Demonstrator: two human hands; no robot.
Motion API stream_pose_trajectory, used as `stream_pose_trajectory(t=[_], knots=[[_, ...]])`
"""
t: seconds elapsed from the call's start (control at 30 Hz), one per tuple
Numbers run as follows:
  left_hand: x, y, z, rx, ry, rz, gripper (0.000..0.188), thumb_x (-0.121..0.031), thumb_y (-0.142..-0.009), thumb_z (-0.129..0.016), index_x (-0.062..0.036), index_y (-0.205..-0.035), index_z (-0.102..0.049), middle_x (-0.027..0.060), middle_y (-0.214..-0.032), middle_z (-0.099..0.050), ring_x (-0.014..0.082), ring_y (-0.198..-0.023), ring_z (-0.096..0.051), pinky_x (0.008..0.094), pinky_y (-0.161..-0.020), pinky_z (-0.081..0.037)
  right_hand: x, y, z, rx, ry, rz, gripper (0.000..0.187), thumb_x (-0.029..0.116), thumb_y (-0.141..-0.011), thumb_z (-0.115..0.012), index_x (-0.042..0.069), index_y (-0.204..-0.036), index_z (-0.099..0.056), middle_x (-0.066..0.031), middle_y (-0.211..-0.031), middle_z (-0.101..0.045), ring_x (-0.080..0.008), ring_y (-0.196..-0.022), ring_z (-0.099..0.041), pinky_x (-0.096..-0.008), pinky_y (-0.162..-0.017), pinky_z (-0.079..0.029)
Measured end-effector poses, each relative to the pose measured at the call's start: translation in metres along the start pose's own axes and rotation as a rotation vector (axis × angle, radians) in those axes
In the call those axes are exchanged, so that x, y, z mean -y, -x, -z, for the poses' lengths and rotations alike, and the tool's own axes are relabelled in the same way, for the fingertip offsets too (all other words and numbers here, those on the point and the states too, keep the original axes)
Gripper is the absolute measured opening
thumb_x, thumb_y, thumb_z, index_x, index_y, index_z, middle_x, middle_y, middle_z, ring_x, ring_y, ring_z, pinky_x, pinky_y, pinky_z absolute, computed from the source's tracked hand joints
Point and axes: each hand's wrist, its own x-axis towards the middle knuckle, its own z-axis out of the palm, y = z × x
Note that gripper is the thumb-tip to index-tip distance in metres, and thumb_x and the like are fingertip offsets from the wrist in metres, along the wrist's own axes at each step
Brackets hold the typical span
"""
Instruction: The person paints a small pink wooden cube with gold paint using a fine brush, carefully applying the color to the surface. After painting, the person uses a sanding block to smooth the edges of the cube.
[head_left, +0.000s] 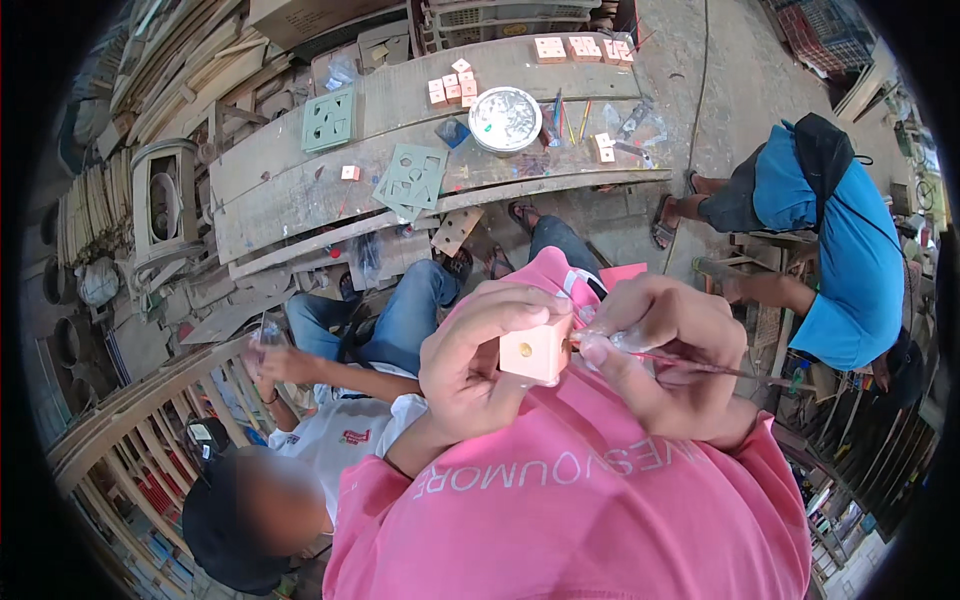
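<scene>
Left fingers (500, 322) pinch a cube (527, 354), and right fingers (622, 374) just beside them pinch a thin stick (756, 377), which could skid if the cube twisted.

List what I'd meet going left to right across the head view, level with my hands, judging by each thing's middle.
Co-worker's hands, your left hand, the pale block, your right hand, the person in the blue shirt.
</scene>
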Motion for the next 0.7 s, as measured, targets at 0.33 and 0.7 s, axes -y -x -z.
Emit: stream_pose_trajectory(t=[0.33, 0.7], knots=[[0.008, 0.01, -0.002, -0.031, 0.143, 0.017, 0.043, 0.002, -0.079, -0.069, -0.0035, -0.11, -0.04, 0.0231, -0.109, -0.057, 0.0289, -0.1, -0.059, 0.0374, -0.082, -0.051, -0.005, 0.007, -0.012, -0.084, -0.11, 0.04, 0.019, -0.01, -0.068, -0.069, -0.003, -0.067, -0.052, -0.0153, -0.068, -0.061, -0.0203, -0.061, -0.061, -0.0264, -0.053, -0.045], [0.011, 0.007, -0.002, 0.006, 0.089, -0.091, 0.045, 0.008, -0.075, -0.068, -0.0039, -0.108, -0.04, 0.0234, -0.112, -0.055, 0.0309, -0.104, -0.057, 0.0434, -0.087, -0.05, -0.005, 0.011, -0.013, -0.13, -0.059, 0.091, 0.02, -0.01, -0.068, -0.069, -0.003, -0.067, -0.051, -0.0155, -0.067, -0.06, -0.0207, -0.06, -0.061, -0.0269, -0.053, -0.045]])
